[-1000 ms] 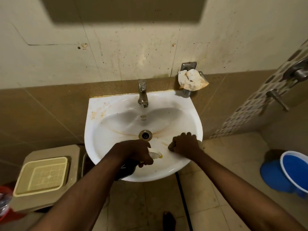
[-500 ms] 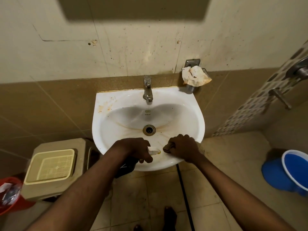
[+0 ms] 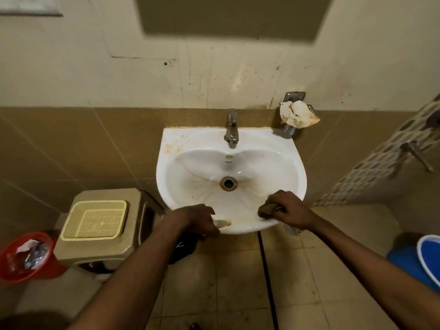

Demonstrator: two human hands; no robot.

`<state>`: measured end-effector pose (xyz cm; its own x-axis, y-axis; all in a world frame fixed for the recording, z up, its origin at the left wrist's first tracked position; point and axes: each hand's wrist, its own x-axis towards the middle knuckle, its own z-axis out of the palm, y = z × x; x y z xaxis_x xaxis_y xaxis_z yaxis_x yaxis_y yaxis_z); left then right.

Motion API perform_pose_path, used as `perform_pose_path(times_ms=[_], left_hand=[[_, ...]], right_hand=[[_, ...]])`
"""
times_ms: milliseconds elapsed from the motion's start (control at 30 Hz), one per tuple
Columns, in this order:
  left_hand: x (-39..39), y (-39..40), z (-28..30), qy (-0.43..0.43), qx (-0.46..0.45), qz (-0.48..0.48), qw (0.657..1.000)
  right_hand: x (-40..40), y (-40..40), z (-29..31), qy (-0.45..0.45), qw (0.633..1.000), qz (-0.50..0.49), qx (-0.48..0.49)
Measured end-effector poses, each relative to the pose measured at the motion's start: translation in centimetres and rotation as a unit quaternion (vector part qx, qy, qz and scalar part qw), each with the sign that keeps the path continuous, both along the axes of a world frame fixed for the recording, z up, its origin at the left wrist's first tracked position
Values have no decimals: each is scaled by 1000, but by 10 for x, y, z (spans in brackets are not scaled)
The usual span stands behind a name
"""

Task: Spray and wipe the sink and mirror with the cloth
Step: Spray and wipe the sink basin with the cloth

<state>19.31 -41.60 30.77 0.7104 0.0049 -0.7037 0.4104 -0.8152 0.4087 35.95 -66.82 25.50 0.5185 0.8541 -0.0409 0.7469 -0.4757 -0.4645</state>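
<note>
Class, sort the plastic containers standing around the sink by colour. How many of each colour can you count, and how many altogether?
Red: 1, the red bin with rubbish inside.
Cream: 1, the cream basket on the stool.
Blue: 1, the blue bucket, partly cut off at the frame edge.
Total: 3

Hands at sink (image 3: 166, 148) front rim: L (image 3: 190, 219) w/ spray bottle (image 3: 222, 223), R (image 3: 289, 208) w/ cloth (image 3: 266, 210) (brown).

Stained cream wall (image 3: 214, 75) above brown tiles (image 3: 83, 144); beige stool (image 3: 102, 239) on tiled floor (image 3: 238, 282).
</note>
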Motion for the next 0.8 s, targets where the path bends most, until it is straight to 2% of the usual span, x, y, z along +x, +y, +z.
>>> perform_pose_path(times_ms=[100, 233, 333, 500, 667, 800], left_hand=[[-17, 4, -1, 0, -11, 18, 1000], [-36, 16, -1, 3, 19, 40, 999], [-49, 24, 1, -25, 13, 69, 997], [-59, 51, -2, -75, 22, 60, 995], [-58, 83, -3, -99, 78, 46, 991], [-47, 104, -5, -74, 85, 0, 994]], right_hand=[[-20, 25, -7, 20, 999, 40, 19], [-56, 74, -16, 107, 987, 115, 15], [-47, 62, -10, 133, 985, 108, 5], [-35, 39, -6, 120, 990, 78, -13], [-76, 115, -15, 135, 982, 133, 20], [-92, 157, -15, 176, 977, 118, 30]])
